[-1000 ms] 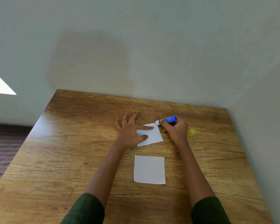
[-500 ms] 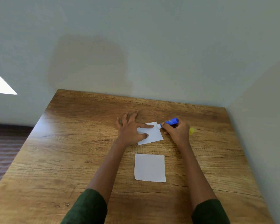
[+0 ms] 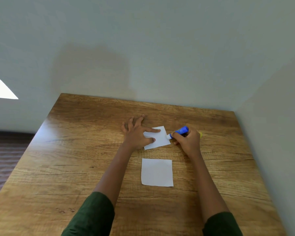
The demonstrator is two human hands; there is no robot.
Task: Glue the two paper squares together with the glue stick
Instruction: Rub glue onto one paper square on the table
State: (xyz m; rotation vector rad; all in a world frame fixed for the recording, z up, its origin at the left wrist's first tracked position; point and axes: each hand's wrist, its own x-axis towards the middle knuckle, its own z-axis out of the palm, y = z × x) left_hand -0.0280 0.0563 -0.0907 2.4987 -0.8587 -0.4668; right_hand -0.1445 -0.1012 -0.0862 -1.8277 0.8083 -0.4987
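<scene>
Two white paper squares lie on the wooden table (image 3: 78, 167). My left hand (image 3: 136, 133) presses flat on the left part of the far square (image 3: 161, 138), index finger and thumb spread across it. My right hand (image 3: 187, 140) grips the blue glue stick (image 3: 180, 131), tilted, with its white tip touching the far square's right edge. The near square (image 3: 157, 172) lies untouched just below, between my forearms.
The yellow glue cap (image 3: 201, 134) lies on the table just right of my right hand, mostly hidden behind it. A wall runs along the table's far edge and another along its right edge. The table's left edge drops to a dark floor.
The glue stick's tip has slid down the far square's right edge, from its top right corner toward the middle. My left hand has stayed pressed on the paper.
</scene>
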